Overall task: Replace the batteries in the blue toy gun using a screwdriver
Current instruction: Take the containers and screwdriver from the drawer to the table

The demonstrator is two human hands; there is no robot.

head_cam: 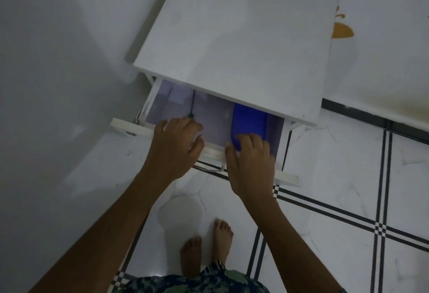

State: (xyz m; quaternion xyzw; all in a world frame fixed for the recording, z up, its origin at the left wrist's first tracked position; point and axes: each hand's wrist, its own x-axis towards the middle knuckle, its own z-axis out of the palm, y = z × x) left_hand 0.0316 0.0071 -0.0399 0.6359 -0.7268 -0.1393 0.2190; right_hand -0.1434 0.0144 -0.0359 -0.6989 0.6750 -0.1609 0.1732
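- A white bedside cabinet point(232, 37) stands against a white wall, and its top drawer point(130, 128) is pulled out over the tiled floor point(348, 176).
- The left hand point(176, 144) reaches over the drawer's front edge with its fingers curled down round the handle of a screwdriver point(192, 104). The handle is hidden under the hand. Only a green collar and the dark shaft show, pointing away into the drawer.
- The right hand point(250, 160) lies on the near end of a blue plastic item point(249, 116) in the right half of the drawer. Its fingers are bent over the top and the thumb sits at the item's left edge. I cannot tell whether it truly grips the item or only rests on it.
- The blue item's far end runs under the cabinet top, so its shape as the toy gun cannot be made out.
- The drawer floor between the two hands is pale and bare.
- Two bare feet point(206, 251) stand on the tiles below the drawer.
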